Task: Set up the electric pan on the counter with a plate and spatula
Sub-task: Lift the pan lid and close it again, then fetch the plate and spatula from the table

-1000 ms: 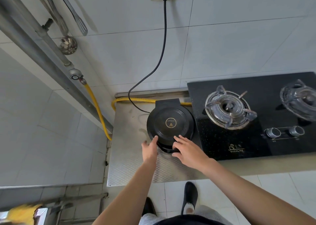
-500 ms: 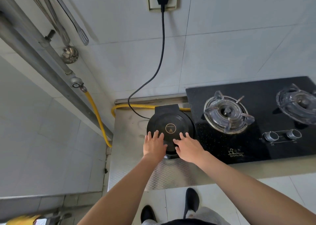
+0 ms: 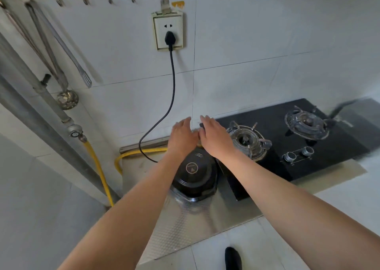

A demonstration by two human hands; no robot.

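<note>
The electric pan (image 3: 194,172) sits closed on the steel counter (image 3: 181,224), touching the left edge of the black gas stove (image 3: 287,150). Both forearms reach over it; the left hand (image 3: 183,136) and right hand (image 3: 214,136) hover side by side above the pan's back edge, fingers stretched out flat and gripping nothing. Left of the pan a yellow hose (image 3: 98,171) curves along the counter's back. Beyond the pan, its black cord (image 3: 172,88) climbs the tiled wall to a socket (image 3: 168,32) — plugged in — and a metal spatula (image 3: 67,49) hangs up at the far left.
</note>
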